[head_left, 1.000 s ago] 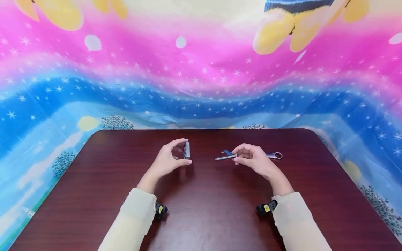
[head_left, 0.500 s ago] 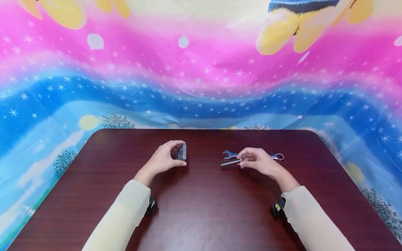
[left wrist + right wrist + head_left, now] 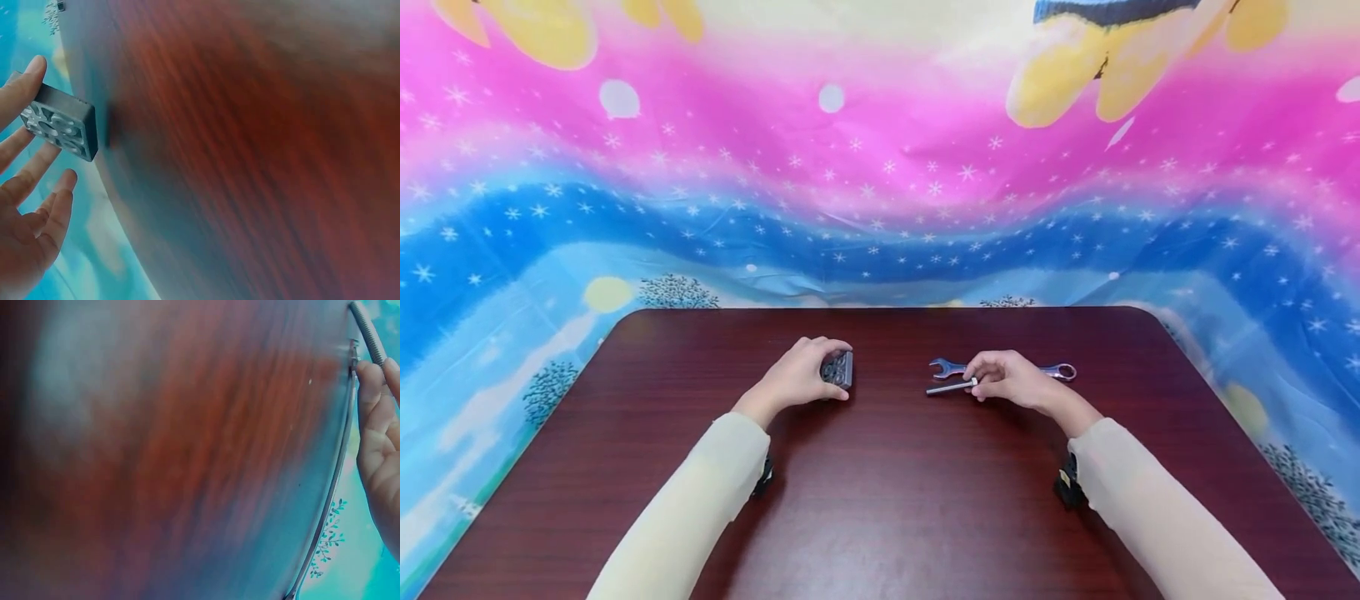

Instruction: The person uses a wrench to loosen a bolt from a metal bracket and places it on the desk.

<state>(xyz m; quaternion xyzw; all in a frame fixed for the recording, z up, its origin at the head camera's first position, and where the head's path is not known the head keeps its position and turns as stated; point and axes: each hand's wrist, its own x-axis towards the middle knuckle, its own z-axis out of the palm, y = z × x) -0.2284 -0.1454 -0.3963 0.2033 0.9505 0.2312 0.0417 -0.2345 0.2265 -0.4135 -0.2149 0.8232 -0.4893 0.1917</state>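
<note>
In the head view my left hand [image 3: 793, 375] holds a small grey metal block [image 3: 837, 369] by its edges, between thumb and fingers. The left wrist view shows round recesses across one face of the block [image 3: 59, 128]. My right hand [image 3: 1011, 379] pinches one end of a bolt [image 3: 947, 388], whose shank points left toward the block, a gap apart from it. Threads show on the bolt [image 3: 370, 334] in the right wrist view. Behind the right hand lies a silver combination wrench [image 3: 950, 367], its middle hidden by that hand.
Both hands are over the far half of a dark red-brown wooden table [image 3: 880, 483]. A colourful printed cloth [image 3: 880, 167] hangs along the table's far edge and sides. Black wrist cameras sit at both cuffs.
The block has turned, so its recessed face shows more in the head view. My right hand and the bolt have shifted slightly right and nearer, uncovering more of the wrench's open end.
</note>
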